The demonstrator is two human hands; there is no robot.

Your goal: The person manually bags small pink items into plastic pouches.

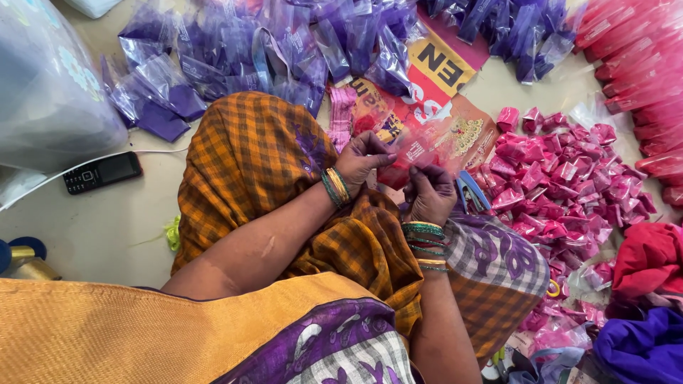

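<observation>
Right, I watched both hands pinched shut on the clear printed plastic pouch [434, 146], left hand [363, 158] and right hand [430, 193] above the lap; that slippery film could have slid into the pink packet pile [562, 185].

A home packing workplace on the floor [107, 227]: heaps of purple packets [235, 50] and pink packets [562, 178] surround the seated person's lap, a phone [102, 171] beside it.
</observation>
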